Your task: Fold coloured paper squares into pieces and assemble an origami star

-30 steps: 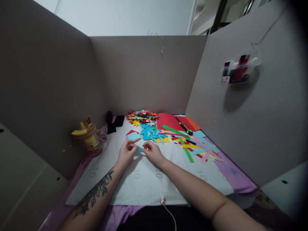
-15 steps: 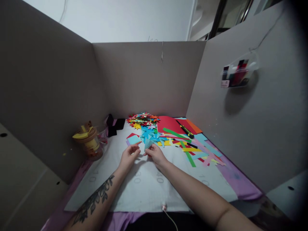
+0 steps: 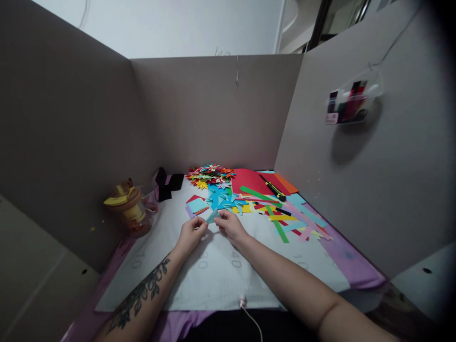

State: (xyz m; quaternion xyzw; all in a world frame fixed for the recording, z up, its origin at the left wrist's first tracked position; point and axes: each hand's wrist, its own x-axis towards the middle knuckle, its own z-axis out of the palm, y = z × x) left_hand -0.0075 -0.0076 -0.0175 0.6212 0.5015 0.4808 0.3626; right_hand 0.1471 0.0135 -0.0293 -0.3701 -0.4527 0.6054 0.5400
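My left hand [image 3: 191, 232] and my right hand [image 3: 231, 226] pinch a small light-blue paper piece [image 3: 213, 216] between their fingertips, just above the white mat [image 3: 213, 275]. Both hands are closed on it. Right behind them lies a cluster of folded blue paper pieces [image 3: 223, 199] and a small stack of paper squares [image 3: 196, 205]. A heap of finished multicoloured paper stars [image 3: 210, 174] sits further back.
Coloured paper strips [image 3: 285, 221], a red sheet [image 3: 251, 179] and a yellow-black utility knife [image 3: 272, 188] lie at the right. A yellow-lidded jar [image 3: 128, 209] and a black object [image 3: 167, 183] stand at the left. Grey cardboard walls [image 3: 213, 109] enclose the desk; a clear holder [image 3: 351, 104] hangs on the right wall.
The light-blue piece has been turned and refolded between my fingers; both hands stayed near the mat's middle, shifting slightly toward the back. The camera view moved a little.
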